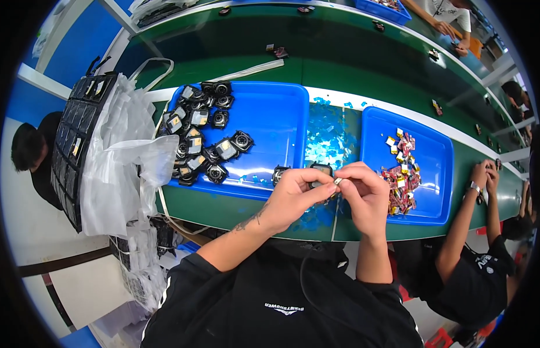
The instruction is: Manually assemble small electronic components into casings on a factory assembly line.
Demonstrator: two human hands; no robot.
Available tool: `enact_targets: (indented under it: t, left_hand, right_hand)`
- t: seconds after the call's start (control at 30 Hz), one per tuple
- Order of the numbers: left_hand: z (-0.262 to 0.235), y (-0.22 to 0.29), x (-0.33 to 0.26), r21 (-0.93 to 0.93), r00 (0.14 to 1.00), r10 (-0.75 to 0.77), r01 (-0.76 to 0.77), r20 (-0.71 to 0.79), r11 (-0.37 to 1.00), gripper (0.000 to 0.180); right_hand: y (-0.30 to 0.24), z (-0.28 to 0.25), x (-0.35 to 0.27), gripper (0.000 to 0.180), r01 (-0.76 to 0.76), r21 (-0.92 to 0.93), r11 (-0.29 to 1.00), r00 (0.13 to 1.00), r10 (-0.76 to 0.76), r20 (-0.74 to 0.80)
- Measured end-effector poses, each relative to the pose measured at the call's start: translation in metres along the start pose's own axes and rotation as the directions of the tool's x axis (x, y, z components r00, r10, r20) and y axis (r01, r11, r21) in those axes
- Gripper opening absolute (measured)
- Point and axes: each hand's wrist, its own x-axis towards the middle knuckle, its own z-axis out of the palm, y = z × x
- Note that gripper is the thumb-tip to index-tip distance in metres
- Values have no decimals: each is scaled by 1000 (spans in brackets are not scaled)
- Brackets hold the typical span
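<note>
My left hand [294, 196] and my right hand [365, 194] meet over the near edge of the green bench, thumbs and forefingers closed. Between their fingertips is a small pale piece [338, 181], too small to name for certain. Just behind my left fingers shows a black square watch case [322, 167], partly hidden by them. Another black watch case [279, 174] lies left of it, close to my left hand. Beyond my fingers, many scraps of blue film [327, 142] cover the bench between two trays.
A blue tray [270, 95] at left holds several black watch cases [194, 136]. The right blue tray [438, 156] holds a heap of small red, white and yellow parts [402, 180]. Stacked black trays with plastic wrap [116, 168] stand far left. A co-worker's hands [484, 176] are at right.
</note>
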Motion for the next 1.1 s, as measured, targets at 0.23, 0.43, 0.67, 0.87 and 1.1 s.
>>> enact_targets:
  t: [0.23, 0.43, 0.67, 0.87, 1.1]
  left_hand:
    - [1, -3, -2, 420, 940, 296, -202, -171, 885, 44]
    - [3, -6, -1, 187, 967, 203, -174, -153, 967, 57]
    - [11, -9, -7, 179, 982, 189, -185, -4, 966, 59]
    - [15, -7, -13, 200, 968, 250, -242, -17, 949, 55]
    - [12, -8, -13, 82, 984, 162, -168, 74, 982, 49]
  right_hand:
    - [3, -4, -11, 13, 15, 9, 1000, 976, -12, -215]
    - [-13, 1, -7, 17, -60, -204, 977, 989, 31, -146]
    - [-13, 18, -2, 14, -8, -437, 899, 981, -77, -178]
    - [-29, 18, 2, 11, -16, -606, 795, 993, -60, -105]
    - [-28, 23, -1, 11, -1, -556, 831, 991, -72, -110]
